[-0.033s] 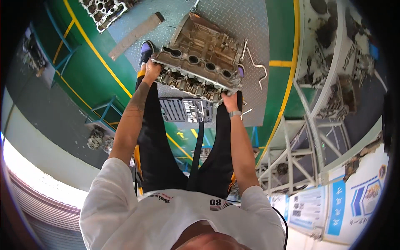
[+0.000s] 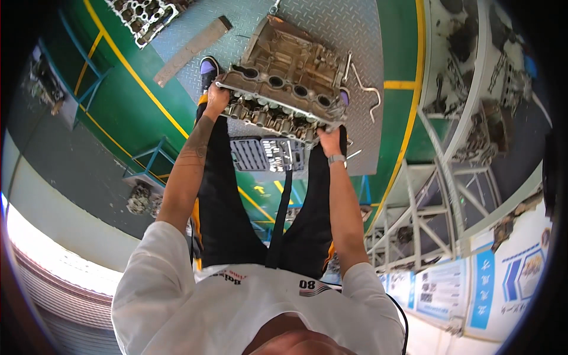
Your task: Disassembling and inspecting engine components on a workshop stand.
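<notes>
Both grips are clamped on the metal engine cylinder head (image 2: 283,94): the left hand (image 2: 216,97) closes on its left end, the right hand (image 2: 330,141) on its right lower corner. The head hangs between them, held above the grey checker-plate floor (image 2: 349,35). Below it, between the person's legs, lies an open socket tool tray (image 2: 266,155). A bent metal rod (image 2: 368,92) lies just beside the head's right end.

Fingers (image 2: 329,134) hidden under cylinder head (image 2: 284,89)
</notes>
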The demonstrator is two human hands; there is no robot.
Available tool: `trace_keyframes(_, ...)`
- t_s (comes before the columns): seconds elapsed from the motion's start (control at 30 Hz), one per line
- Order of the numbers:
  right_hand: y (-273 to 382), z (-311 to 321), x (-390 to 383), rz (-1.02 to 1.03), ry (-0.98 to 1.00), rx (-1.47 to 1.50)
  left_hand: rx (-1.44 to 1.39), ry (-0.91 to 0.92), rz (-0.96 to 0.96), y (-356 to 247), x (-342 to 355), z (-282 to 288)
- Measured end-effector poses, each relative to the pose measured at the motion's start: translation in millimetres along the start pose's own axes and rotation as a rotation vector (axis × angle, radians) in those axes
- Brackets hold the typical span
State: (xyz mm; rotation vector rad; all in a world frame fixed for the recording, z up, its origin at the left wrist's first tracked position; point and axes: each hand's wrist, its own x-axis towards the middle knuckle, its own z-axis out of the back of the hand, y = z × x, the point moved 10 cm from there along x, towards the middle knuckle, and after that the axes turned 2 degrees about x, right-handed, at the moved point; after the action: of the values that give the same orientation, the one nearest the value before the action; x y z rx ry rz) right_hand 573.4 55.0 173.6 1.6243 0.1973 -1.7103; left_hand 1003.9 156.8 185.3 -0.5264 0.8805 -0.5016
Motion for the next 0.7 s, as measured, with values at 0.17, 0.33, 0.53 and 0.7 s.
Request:
trace_keyframes(0.17,-23.8,27.1,-7.3,0.111,-0.403,0.387,0.115,-0.031,0.008,2.5,7.4,-12.5)
trace_keyframes(0.33,-28.4,16.9,-2.4,-0.048,-0.352,0.448,0.034,0.07,-0.074,8.7,8.1,-21.8)
trace_keyframes(0.53,-39.3,33.6,9.6,-0.033,-0.308,0.179,0.062,-0.024,-0.219,6.5,0.5,-13.3)
trace_keyframes(0.7,-5.0,7.0,-10.8,0.1,-0.139,0.266,0.048,0.137,-0.138,18.8,-10.7,6.8)
